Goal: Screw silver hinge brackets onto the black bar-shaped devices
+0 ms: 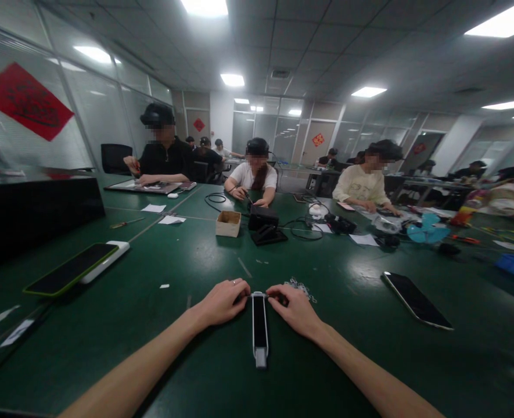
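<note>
A slim white-edged device with a black face (259,328) lies lengthwise on the green table (196,360), just in front of me. My left hand (222,303) and my right hand (295,307) meet at its far end, fingers curled and pinched there. What the fingertips hold is too small to make out. A small heap of shiny metal bits (301,285) lies just beyond my right hand.
A phone in a green case on a white block (74,268) lies at left, another phone (416,299) at right. A small cardboard box (228,223), black gear and cables (265,226) sit mid-table. Several people work along the far side. A dark screen (34,215) stands at left.
</note>
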Demonstrator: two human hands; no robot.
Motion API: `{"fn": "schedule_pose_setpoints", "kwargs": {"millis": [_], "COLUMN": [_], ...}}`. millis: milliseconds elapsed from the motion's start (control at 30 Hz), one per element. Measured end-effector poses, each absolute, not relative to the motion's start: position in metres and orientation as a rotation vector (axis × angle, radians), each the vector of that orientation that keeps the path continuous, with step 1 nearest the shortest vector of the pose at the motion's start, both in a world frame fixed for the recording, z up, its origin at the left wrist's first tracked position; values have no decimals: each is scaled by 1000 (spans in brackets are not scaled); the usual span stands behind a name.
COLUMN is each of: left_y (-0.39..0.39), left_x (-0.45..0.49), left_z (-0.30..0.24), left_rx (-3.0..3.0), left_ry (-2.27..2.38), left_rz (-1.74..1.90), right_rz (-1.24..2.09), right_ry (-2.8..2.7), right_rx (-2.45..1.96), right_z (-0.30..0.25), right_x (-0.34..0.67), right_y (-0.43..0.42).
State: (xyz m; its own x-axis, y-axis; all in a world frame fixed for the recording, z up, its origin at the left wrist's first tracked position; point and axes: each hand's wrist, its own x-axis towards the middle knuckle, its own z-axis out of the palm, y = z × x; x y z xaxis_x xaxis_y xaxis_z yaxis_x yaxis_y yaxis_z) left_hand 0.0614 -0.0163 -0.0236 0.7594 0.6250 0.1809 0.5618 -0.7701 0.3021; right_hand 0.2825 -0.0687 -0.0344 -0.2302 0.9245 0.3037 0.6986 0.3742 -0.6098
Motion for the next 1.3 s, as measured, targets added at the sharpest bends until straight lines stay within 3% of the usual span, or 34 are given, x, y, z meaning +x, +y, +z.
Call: {"fn": "schedule_pose_setpoints", "kwargs": {"millis": [467, 633, 800, 1033, 1300], "left_y": [-16, -16, -15, -15, -14], "left_x": [62, 60, 61, 61, 61], "left_z": [-23, -23, -24, -21, -22], "left_rx": [2730, 2720, 2709, 2686, 2699], "left_ry": [937, 915, 897, 910, 918], "left_rz": [389, 394, 409, 391, 374], "right_rz": [427, 144, -115, 326, 373], "right_ry": [-2064, -2279, -2308, -2314, -2259], "right_rx": [-1374, -1250, -1584, -2132, -2038], "right_z": [-30, -7, 17, 19, 11], "right_x": [280, 304, 352, 381, 367], "right_y": [-72, -71, -66, -69, -69]}}
